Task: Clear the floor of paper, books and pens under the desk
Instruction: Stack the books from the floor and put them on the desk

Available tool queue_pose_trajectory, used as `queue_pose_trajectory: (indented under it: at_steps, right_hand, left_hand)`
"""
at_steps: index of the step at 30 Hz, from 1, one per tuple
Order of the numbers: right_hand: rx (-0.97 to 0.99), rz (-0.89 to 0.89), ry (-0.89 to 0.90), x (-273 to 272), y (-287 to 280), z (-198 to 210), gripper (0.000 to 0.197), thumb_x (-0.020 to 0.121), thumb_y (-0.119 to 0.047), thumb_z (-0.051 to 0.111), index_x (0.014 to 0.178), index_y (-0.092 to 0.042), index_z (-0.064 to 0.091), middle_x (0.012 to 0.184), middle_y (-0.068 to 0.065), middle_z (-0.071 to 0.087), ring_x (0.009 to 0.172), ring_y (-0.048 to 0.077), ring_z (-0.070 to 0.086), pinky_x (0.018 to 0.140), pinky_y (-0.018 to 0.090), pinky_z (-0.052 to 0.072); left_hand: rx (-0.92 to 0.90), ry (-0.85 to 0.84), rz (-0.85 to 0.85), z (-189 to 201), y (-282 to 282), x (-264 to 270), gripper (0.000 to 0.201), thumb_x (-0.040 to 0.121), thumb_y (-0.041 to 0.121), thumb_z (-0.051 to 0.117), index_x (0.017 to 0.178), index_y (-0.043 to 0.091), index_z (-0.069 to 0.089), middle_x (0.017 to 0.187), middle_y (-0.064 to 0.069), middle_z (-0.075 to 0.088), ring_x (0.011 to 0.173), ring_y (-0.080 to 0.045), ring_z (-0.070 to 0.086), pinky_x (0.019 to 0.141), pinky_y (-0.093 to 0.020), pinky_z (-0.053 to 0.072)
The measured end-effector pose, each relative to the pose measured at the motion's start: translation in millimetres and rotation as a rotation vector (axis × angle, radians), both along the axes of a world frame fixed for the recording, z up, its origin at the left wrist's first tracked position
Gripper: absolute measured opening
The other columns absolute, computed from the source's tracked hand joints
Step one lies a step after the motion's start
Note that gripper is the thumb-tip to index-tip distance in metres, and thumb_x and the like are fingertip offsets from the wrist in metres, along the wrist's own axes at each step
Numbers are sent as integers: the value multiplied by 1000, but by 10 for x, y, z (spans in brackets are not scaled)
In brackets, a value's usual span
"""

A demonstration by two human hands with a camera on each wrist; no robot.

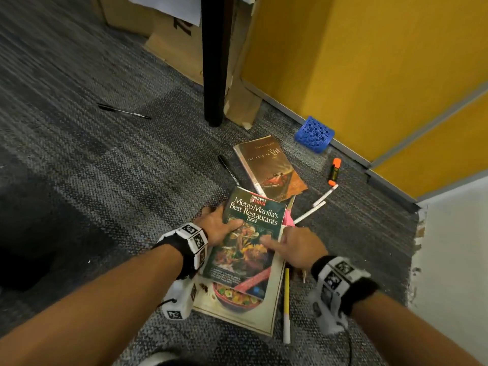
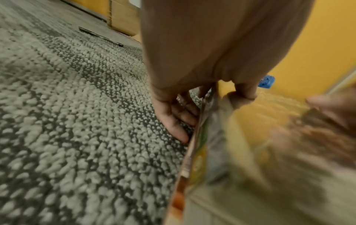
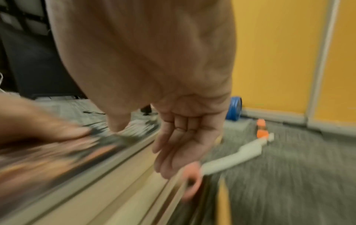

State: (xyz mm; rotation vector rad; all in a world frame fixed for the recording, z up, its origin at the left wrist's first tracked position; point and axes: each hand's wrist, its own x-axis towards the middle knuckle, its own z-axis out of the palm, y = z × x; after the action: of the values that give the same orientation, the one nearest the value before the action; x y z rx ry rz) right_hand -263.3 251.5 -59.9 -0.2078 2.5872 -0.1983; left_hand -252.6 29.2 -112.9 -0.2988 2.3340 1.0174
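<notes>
A green restaurant-guide book (image 1: 250,233) lies on a larger cream-bordered book (image 1: 253,318) on the grey carpet. My left hand (image 1: 221,223) grips the green book's left edge, thumb on the cover and fingers (image 2: 179,121) tucked under it. My right hand (image 1: 287,244) rests its thumb on the cover, while its fingers (image 3: 173,152) hang fairly straight along the right edge. A brown book (image 1: 269,167) lies just beyond. Around them lie a black pen (image 1: 228,166), a second black pen (image 1: 124,111) far left, an orange highlighter (image 1: 334,171), two white pens (image 1: 309,212) and a yellow-white pen (image 1: 286,305).
A black desk leg (image 1: 215,62) stands behind the books with cardboard (image 1: 179,43) leaning beside it. A yellow partition (image 1: 369,62) closes off the right. A blue mesh holder (image 1: 315,137) lies on its side at the partition's base. Something pink (image 1: 287,217) peeks out by the green book.
</notes>
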Motion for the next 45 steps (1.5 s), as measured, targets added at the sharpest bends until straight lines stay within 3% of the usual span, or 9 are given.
queue_pose_trajectory:
  at_steps: [6, 13, 17, 20, 24, 28, 32, 36, 45]
  right_hand:
    - [-7, -35, 142, -1128, 170, 166, 48, 90, -57, 53, 99, -10, 54, 95, 9, 62, 89, 26, 60, 71, 31, 41]
    - [83, -314, 28, -1578, -51, -166, 95, 76, -78, 53, 132, -1, 49, 136, 20, 53, 128, 38, 49, 106, 44, 39]
    - [-107, -484, -51, -1666, -63, -421, 98, 31, -87, 71, 96, -13, 73, 110, 7, 71, 102, 28, 67, 93, 42, 53]
    - [-268, -578, -85, -1671, -102, -470, 59, 39, -61, 84, 70, -12, 74, 91, 6, 75, 87, 26, 71, 88, 40, 57]
    - [-465, -648, -160, -1680, -152, -539, 67, 30, -58, 90, 78, -13, 77, 84, 4, 77, 83, 25, 73, 84, 45, 58]
    - [-497, -676, -275, -1576, -287, -341, 92, 48, -60, 87, 113, -1, 60, 114, 6, 67, 103, 26, 66, 93, 44, 53]
    - [-546, -714, -328, -1485, -395, -260, 40, 83, -31, 73, 109, -3, 60, 109, 6, 68, 95, 22, 65, 87, 38, 55]
    - [-725, -787, -401, -1520, -403, -213, 34, 94, -20, 56, 123, -2, 58, 95, 13, 72, 80, 26, 69, 71, 36, 56]
    - [-819, -792, -353, -1513, -458, -287, 19, 101, -12, 47, 85, -18, 57, 87, 4, 65, 73, 15, 61, 67, 28, 47]
  left_hand:
    - [84, 35, 0, -173, -52, 6, 75, 85, 66, 52, 148, 40, 21, 133, -16, 36, 126, -41, 44, 111, -45, 34]
    - [144, 90, 35, -275, -56, 5, 75, 84, 66, 54, 146, 40, 23, 114, -5, 37, 122, -32, 46, 112, -43, 34]
    - [142, 77, 16, -248, -68, 10, 77, 82, 70, 50, 146, 41, 20, 114, -5, 36, 121, -32, 45, 111, -45, 35]
    - [130, 49, 11, -215, -71, -13, 75, 85, 67, 51, 147, 38, 21, 117, -6, 36, 122, -32, 45, 112, -45, 34]
    - [152, 37, 4, -174, -64, -29, 74, 86, 67, 50, 147, 37, 21, 118, -6, 35, 123, -31, 45, 113, -46, 34]
    - [145, 28, 3, -215, -77, -25, 79, 82, 72, 48, 147, 39, 19, 129, -12, 35, 129, -35, 41, 114, -49, 32]
    - [147, 7, -6, -234, -77, -28, 86, 79, 78, 44, 149, 38, 15, 134, -16, 33, 131, -37, 39, 114, -51, 31]
    - [154, 24, 3, -211, -71, -25, 80, 82, 73, 47, 148, 37, 19, 132, -14, 35, 129, -36, 42, 113, -50, 33]
    - [153, 6, -46, -206, -90, -24, 93, 67, 89, 34, 145, 40, 20, 127, -10, 37, 127, -33, 42, 111, -53, 35]
